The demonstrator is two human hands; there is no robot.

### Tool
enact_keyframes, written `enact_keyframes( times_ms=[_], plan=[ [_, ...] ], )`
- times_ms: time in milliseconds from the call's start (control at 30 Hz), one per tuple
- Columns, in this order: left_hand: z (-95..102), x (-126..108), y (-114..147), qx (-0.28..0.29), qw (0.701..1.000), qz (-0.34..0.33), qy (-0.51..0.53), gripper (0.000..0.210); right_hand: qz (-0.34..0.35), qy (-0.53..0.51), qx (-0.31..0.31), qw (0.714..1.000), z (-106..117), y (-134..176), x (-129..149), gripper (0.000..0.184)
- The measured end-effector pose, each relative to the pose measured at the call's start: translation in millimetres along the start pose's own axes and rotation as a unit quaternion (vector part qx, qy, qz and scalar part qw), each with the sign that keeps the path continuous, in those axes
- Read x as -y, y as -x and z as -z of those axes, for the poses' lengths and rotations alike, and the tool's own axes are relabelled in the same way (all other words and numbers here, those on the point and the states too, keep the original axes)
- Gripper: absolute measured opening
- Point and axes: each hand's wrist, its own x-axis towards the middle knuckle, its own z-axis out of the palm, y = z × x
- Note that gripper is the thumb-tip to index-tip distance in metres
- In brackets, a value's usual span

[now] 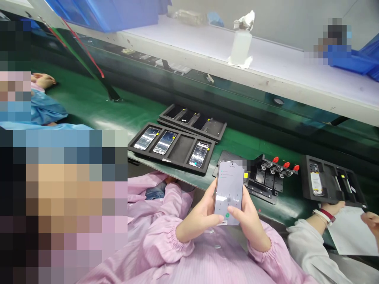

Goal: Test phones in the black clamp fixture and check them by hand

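Note:
Both my hands hold a smartphone (pixel 229 187) upright in front of my chest, its lit screen showing a dial pad with a green call button. My left hand (pixel 204 213) grips its left edge, thumb over the lower screen. Round the right edge wraps my right hand (pixel 247 213), its thumb over the screen near the green button. A small yellow sticker sits at the phone's right side. Just beyond lies a black foam tray (pixel 182 152) with three lit phones in its slots. Behind the phone stands a black clamp fixture (pixel 266 177) with red-tipped levers.
A second foam tray (pixel 214 125) with dark phones lies behind the first. At right, a co-worker's hand (pixel 333 207) touches another foam tray (pixel 308 189) holding phone parts, beside white paper (pixel 352 230). A white shelf (pixel 281 59) overhead carries a bottle (pixel 241 45) and blue bins (pixel 118 15). A person sits close at left.

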Motion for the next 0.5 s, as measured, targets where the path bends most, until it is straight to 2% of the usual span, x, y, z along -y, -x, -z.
enact_keyframes(
  times_ms=[100, 267, 333, 400, 500],
  plan=[
    [0.6, -1, 1, 0.001, 1.000, 0.004, 0.005, 0.090, 0.015, 0.033, 0.023, 0.999, 2, 1, 1, 0.073],
    [-3.3, 3, 3, 0.013, 1.000, -0.011, -0.002, 0.088, -0.030, -0.019, -0.064, 0.997, -7, -2, 0, 0.057],
    [-2.9, 3, 3, 0.012, 1.000, -0.013, -0.003, 0.088, -0.049, -0.039, -0.077, 0.995, -9, -2, 1, 0.056],
    [-0.6, 2, 3, 0.008, 1.000, -0.011, 0.002, 0.089, -0.051, -0.079, -0.043, 0.995, -6, -2, 2, 0.057],
    [4.2, 1, 2, 0.010, 1.000, -0.007, 0.020, 0.092, -0.063, -0.137, 0.055, 0.987, 1, 0, 4, 0.065]
  ],
)
